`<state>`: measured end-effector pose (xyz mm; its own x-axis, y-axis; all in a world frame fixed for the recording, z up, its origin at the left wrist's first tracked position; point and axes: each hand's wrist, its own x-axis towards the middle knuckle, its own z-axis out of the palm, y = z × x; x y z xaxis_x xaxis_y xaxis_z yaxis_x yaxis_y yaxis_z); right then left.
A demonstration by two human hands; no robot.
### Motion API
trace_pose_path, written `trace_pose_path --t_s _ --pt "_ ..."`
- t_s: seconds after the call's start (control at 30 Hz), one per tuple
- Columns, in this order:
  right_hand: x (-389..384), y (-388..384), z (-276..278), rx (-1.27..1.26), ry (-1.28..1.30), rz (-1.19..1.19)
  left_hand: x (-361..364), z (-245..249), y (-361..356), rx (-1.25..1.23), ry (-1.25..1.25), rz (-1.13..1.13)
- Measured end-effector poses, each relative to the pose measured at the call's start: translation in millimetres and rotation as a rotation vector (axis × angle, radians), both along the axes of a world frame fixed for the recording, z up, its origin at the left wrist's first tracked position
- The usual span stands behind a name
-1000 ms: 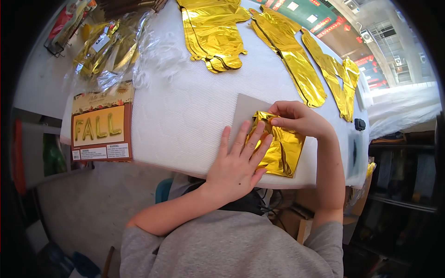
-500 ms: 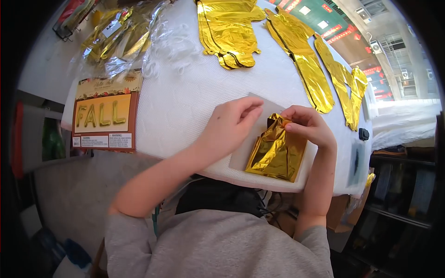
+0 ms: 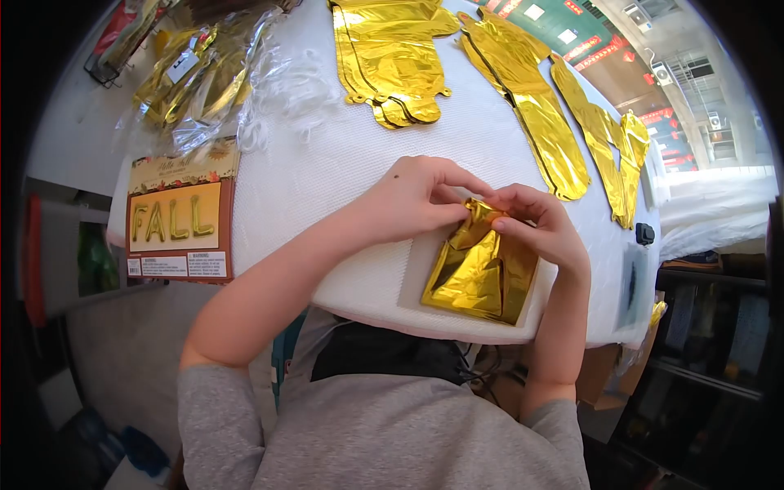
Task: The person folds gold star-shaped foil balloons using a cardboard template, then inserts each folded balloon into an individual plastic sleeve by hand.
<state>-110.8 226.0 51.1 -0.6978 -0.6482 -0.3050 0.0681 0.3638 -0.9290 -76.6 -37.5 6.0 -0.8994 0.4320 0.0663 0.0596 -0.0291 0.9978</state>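
Observation:
A folded gold foil balloon (image 3: 482,273) lies near the table's front edge, on a thin grey sheet (image 3: 418,269) that mostly hides beneath it. My right hand (image 3: 535,220) pinches the balloon's top right corner between thumb and fingers. From the other side, my left hand (image 3: 437,196) closes on the top edge, its thumb against the foil and its index fingertip meeting the right hand's fingers. Creases run down the shiny foil from the pinched top.
Left on the white padded table (image 3: 286,188) lies a printed FALL package (image 3: 180,212). Behind it are bagged gold foil pieces (image 3: 196,73) and white strings (image 3: 286,98). Flat gold foil balloons (image 3: 392,65) lie along the far side. A small black object (image 3: 644,233) sits at the right edge.
My left hand has moved right and come down onto the top of the folded foil balloon. My right hand keeps its pinch there. The view has shifted slightly.

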Motion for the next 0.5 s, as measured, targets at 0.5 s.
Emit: trace_pose_path --t_s 0.5 --pt "137 21 -19 0.37 1.1 0.017 4 -6 2 -0.03 0.133 0.089"
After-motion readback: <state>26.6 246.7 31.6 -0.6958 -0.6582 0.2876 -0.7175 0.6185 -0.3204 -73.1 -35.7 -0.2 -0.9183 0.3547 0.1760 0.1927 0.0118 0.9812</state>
